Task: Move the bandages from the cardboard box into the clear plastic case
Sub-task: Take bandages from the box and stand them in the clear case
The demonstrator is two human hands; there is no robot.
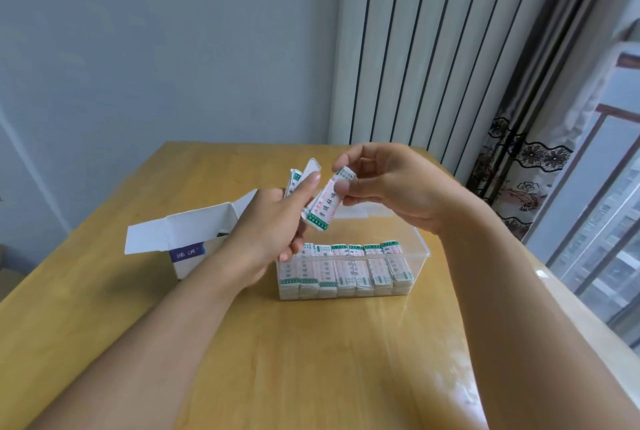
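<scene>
A white cardboard box [194, 239] with open flaps and a blue label lies on the wooden table, left of centre. Right of it stands the clear plastic case [420, 249], its front row filled with several upright stacks of white, green-ended bandages [346, 270]. Above the case, my right hand [388, 187] pinches a small stack of bandages [323, 208] by its upper end. My left hand [273, 225] holds a few more bandages [294, 180] between its fingers, its index finger stretched toward the right hand's stack. The box's inside is mostly hidden behind my left hand.
The wooden table [311, 360] stands against a pale wall. A white ribbed radiator [433, 49] rises behind the far right corner. A patterned curtain [519, 170] and a window [609, 222] lie to the right of the table's edge.
</scene>
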